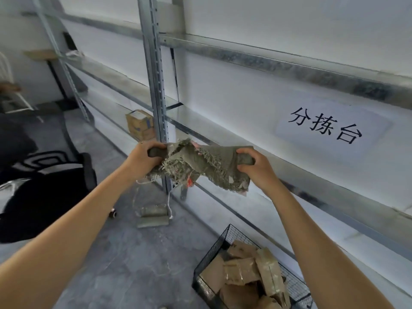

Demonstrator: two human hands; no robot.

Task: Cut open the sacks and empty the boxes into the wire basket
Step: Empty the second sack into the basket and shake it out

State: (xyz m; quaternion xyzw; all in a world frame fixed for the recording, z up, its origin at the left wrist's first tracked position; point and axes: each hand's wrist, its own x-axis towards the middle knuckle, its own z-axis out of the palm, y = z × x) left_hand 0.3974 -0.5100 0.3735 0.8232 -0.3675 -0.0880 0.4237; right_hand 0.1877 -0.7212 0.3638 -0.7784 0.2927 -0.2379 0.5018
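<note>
Grey metal shelving [245, 54] spans the wall from 9 to 3 o'clock. At 5 o'clock the wire basket [214, 250] holds brown boxes [243, 266]. At centre I see the frayed sack [200, 163] stretched between left hand [142, 157] and right hand [256, 168], each clenched round a bunched end. It looks limp and light, so I'd grip the bunched ends.

Metal shelving [153, 85], paper sign [376, 121]

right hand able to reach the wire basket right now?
Probably yes, once freed: the right hand grips one end of the sack, the left hand the other. The wire basket sits open-topped on the floor below it, with nothing between.
</note>
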